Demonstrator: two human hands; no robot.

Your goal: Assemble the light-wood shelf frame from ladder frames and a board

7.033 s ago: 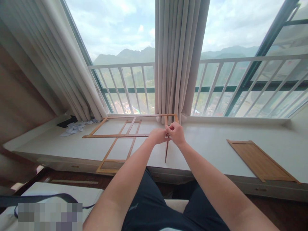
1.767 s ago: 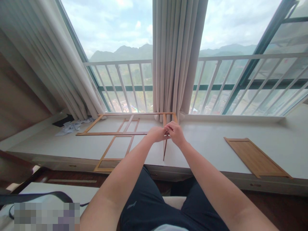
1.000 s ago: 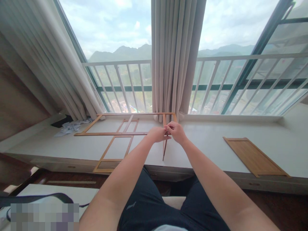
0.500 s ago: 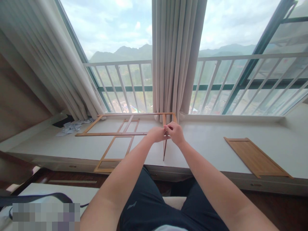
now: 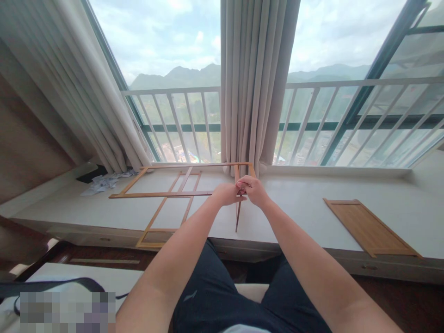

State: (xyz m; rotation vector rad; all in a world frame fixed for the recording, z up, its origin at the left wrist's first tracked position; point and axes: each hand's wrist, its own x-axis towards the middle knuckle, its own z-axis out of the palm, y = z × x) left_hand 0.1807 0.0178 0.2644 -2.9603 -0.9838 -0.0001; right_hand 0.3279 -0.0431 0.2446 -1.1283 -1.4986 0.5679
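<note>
A wooden frame (image 5: 163, 194) with long rails and crossbars stands on the white window ledge (image 5: 291, 217). My left hand (image 5: 227, 194) is closed around its near right corner. Right beside it, touching or nearly so, my right hand (image 5: 255, 190) has thumb and fingers pinched together at that corner; whatever small thing they hold is hidden. Below both hands a thin dark wooden edge (image 5: 237, 217) runs down towards the ledge's front. A second, smaller open wooden frame (image 5: 161, 230) lies flat on the ledge, partly behind my left forearm.
A slatted wooden panel (image 5: 369, 226) lies at the right of the ledge. Crumpled white papers (image 5: 104, 182) sit at the far left by the curtain. A grey curtain (image 5: 248, 83) hangs behind my hands, before a white railing (image 5: 319, 84). Drawers are set under the ledge.
My right hand's fingers have shifted slightly at the corner, curling in a little. The left hand, the frame and the other wooden pieces stay in place.
</note>
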